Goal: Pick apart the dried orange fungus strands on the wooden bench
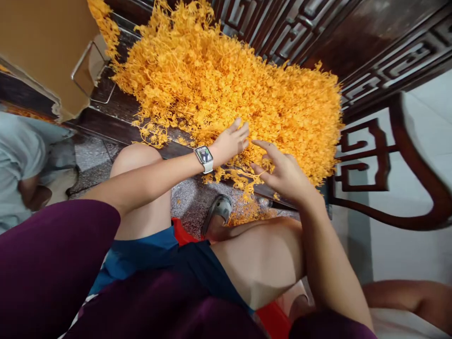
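A large heap of orange-yellow plastic pieces (226,80), thin and stringy with small flower-like ends, covers a dark wooden bench in front of me. My left hand (229,145), with a watch (204,157) on its wrist, is at the heap's front edge, fingers loosely stretched out and no piece visible in them. Just right of it, my right hand (287,174) hovers by the same edge, thumb and index finger apart and nothing seen between them. A few loose strands (240,178) hang over the bench's front edge below both hands.
A cardboard box (45,47) and a thin metal wire frame (82,62) stand at the left. Carved dark wood (282,28) rises behind the heap, with a curved armrest (416,212) at the right. Other people's bodies show at the left and lower right. Scraps (247,213) lie on the floor.
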Demonstrator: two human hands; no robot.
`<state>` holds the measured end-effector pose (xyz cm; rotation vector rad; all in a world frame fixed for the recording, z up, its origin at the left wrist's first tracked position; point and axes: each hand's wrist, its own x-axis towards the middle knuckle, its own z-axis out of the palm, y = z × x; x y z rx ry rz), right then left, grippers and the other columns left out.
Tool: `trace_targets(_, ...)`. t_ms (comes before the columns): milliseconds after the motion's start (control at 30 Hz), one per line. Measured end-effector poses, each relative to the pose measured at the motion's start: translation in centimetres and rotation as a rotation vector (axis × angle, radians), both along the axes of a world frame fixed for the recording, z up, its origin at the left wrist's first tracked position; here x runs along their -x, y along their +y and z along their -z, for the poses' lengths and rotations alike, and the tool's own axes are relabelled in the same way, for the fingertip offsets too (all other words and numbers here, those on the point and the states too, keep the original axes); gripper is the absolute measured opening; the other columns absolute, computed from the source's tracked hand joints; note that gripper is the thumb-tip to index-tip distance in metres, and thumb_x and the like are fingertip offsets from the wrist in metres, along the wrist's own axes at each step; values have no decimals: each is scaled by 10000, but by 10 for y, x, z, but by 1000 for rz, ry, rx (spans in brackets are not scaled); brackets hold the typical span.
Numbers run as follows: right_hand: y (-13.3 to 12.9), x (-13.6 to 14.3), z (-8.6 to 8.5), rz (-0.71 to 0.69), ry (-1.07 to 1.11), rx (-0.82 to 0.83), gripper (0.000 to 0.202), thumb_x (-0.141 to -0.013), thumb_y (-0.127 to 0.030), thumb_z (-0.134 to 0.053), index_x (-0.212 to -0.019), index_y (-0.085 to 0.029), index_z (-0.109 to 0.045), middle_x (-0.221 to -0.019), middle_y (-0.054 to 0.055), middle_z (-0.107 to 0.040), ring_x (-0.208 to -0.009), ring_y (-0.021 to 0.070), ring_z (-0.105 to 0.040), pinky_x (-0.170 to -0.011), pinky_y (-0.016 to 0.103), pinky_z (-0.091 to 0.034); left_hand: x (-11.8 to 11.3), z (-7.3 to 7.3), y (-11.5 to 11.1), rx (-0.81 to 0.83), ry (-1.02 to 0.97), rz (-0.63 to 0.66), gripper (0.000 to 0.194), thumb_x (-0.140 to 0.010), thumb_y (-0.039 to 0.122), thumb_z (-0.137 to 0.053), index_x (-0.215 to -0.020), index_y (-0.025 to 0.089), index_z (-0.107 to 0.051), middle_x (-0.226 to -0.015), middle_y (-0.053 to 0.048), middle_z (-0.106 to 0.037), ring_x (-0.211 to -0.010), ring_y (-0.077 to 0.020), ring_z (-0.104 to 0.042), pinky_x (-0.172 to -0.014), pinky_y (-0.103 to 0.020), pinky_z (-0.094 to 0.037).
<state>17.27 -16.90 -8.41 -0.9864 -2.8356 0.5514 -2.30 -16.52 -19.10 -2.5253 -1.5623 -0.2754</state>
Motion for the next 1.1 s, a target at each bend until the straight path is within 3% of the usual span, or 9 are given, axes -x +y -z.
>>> trace_targets(133,8,-13,-1,38,105,26,324,-978,-363,-639,-1262,-248,-743,-1174,85,-792,-972,276,-751,-850,418,-572,15,-7,-7,88,-145,107,507,-907,84,-602,-1393,213,-668,-1470,-140,-618,-1550,-374,-343,-1275,-648,-157)
trace_targets(267,17,-24,1,145,275,38,251,-935,-380,-698,-1121,-228,-767,-1078,68,-792,-988,256,-733,-890,401,-549,40,-31,-7,200,-384,180,680,-851,73,-648,-1506,243,-578,-1416,-155,-639,-1441,-410,-438,-1202,-676,-231)
trace_targets(367,23,-29,3,200,380,25,289,-909,-403,-721,-1129,-217,-746,-1098,62,-776,-986,239,-706,-875,376,-526,42,-51,-3,242,-704,186,549,-928,147,-601,-1474,207,-597,-1369,-145,-670,-1338,-351,-547,-1155,-574,-358)
trace_targets(500,27,-25,7,267,432,35,306,-892,-372,-705,-1136,-190,-717,-1072,66,-751,-931,227,-665,-828,364,-498,13,-66,-13,408,-1171,264,324,-1035,392,-554,-1228,175,-696,-1151,-103,-744,-1049,-216,-688,-939,-355,-519)
trace_targets(633,30,-18,13,360,460,41,319,-881,-318,-654,-1165,-177,-679,-1028,65,-714,-828,204,-607,-780,365,-483,-17,-63,-30,597,-1253,251,348,-978,497,-656,-806,195,-655,-715,-6,-628,-652,-133,-565,-620,-262,-440)
trace_targets(767,32,-20,16,451,465,-80,361,-875,-317,-646,-1221,-214,-656,-1192,101,-670,-1063,261,-587,-915,423,-495,-19,-57,-30,648,-1336,197,449,-951,512,-683,-628,217,-583,-520,26,-471,-475,-115,-404,-474,-264,-304)
trace_targets(833,33,-24,14,525,477,-165,416,-866,-344,-671,-1269,-243,-644,-1273,114,-630,-1171,291,-545,-969,463,-489,-11,-56,-23,599,-1417,139,454,-916,521,-721,-597,222,-598,-502,17,-473,-463,-119,-416,-453,-264,-301)
trace_targets(933,37,-31,8,600,527,-260,398,-897,-409,-662,-1266,-259,-652,-1309,121,-604,-1230,309,-525,-986,487,-484,5,-58,-13,489,-1527,96,459,-905,499,-731,-558,218,-624,-566,-25,-559,-553,-140,-532,-520,-258,-416)
trace_targets(1100,41,-40,0,631,635,-164,347,-997,-513,-532,-1147,-228,-660,-1050,93,-668,-951,233,-617,-817,397,-510,24,-61,-2,457,-1664,23,282,-860,436,-780,-694,217,-719,-701,-42,-658,-637,-156,-646,-625,-279,-546)
